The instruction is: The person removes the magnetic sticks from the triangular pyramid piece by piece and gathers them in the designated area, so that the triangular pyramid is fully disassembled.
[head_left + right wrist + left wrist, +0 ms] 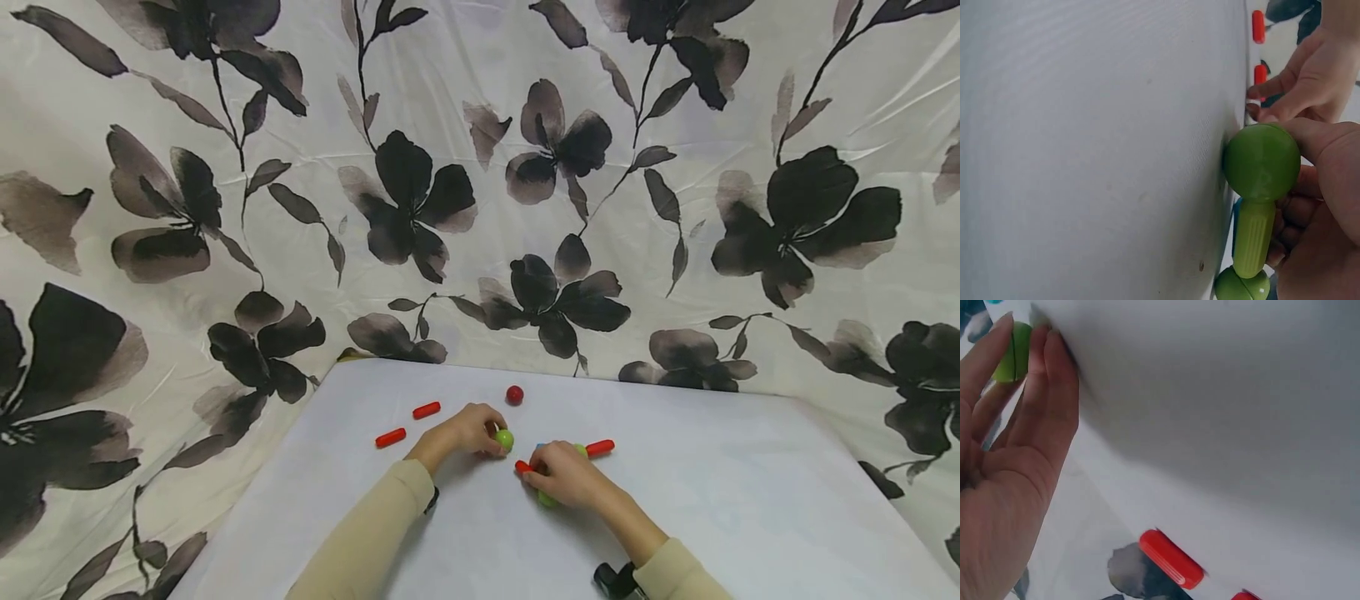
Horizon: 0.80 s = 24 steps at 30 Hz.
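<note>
My left hand (471, 429) pinches a light green ball (504, 440) between thumb and fingers; the left wrist view shows a thin dark line across this ball (1017, 353). Just to the right, my right hand (566, 475) grips a toy assembly of balls and rods on the table. A red rod (601, 448) sticks out past the hand on the far right, and another red rod (522, 467) shows by the thumb. In the right wrist view a green ball (1262, 162) joins a ribbed green rod (1252, 240), which meets another green ball (1242, 286). My fingers hide the rest.
Two loose red rods (426, 410) (390, 437) lie on the white table (750, 500) left of my left hand. A red ball (514, 395) sits beyond both hands. A floral cloth (465, 225) hangs behind the table.
</note>
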{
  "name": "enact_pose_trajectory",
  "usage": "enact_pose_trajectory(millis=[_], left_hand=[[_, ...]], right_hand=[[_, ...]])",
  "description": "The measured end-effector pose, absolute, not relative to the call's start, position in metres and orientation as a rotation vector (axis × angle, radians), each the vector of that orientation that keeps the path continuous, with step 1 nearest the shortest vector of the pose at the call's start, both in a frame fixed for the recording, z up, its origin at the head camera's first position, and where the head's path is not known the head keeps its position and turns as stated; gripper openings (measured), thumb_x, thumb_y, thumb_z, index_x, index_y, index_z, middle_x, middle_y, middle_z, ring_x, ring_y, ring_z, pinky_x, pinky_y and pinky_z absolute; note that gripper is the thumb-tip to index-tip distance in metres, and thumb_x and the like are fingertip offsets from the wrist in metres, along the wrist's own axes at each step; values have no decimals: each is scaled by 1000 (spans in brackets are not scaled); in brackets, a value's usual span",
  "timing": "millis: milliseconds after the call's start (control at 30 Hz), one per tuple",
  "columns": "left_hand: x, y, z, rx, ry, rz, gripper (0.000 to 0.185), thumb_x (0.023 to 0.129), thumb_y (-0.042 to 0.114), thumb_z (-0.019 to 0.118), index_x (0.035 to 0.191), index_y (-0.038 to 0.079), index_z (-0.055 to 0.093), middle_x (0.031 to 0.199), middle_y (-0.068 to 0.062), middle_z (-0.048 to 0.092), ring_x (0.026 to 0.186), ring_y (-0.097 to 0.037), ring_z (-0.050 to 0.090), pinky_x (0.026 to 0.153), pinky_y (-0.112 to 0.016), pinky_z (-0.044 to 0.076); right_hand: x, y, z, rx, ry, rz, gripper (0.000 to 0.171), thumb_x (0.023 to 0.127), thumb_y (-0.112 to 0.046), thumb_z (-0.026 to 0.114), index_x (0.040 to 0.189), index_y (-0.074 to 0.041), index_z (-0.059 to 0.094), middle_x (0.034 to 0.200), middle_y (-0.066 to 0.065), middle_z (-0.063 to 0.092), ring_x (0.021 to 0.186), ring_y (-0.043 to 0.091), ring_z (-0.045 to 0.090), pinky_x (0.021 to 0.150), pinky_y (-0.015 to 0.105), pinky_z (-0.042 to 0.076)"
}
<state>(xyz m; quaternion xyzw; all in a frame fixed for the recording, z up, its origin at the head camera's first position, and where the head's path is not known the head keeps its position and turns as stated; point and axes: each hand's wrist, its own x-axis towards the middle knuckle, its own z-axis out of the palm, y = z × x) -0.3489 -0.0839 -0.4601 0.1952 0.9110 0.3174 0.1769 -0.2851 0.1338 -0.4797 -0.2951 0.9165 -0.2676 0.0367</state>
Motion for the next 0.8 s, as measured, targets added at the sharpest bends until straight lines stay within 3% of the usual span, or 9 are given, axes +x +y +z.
enact_pose_trajectory(millis=[367,633,800], left_hand=[[-382,-88,-470,287,2771,987,32,87,9,82,114,0,67,93,-10,61,74,-19,60,67,-28,56],[-403,-76,-474,126,2922,930,33,88,10,80,117,0,66,105,-13,66,94,-26,61,94,-43,53],[-412,-70,-479,19,2956,911,37,90,12,79,122,0,64,108,-13,65,95,-27,60,97,-46,52]], right_hand=[[-285,131,-484,-952,2851,-808,13,93,-21,74,88,-10,76,77,-11,66,75,6,55,77,33,49],[-285,129,-487,-962,2865,-807,12,92,-21,76,88,-10,76,75,-12,65,73,5,54,75,31,48],[-286,130,-485,-963,2870,-797,12,92,-21,76,87,-10,77,73,-12,64,72,4,53,73,30,48]])
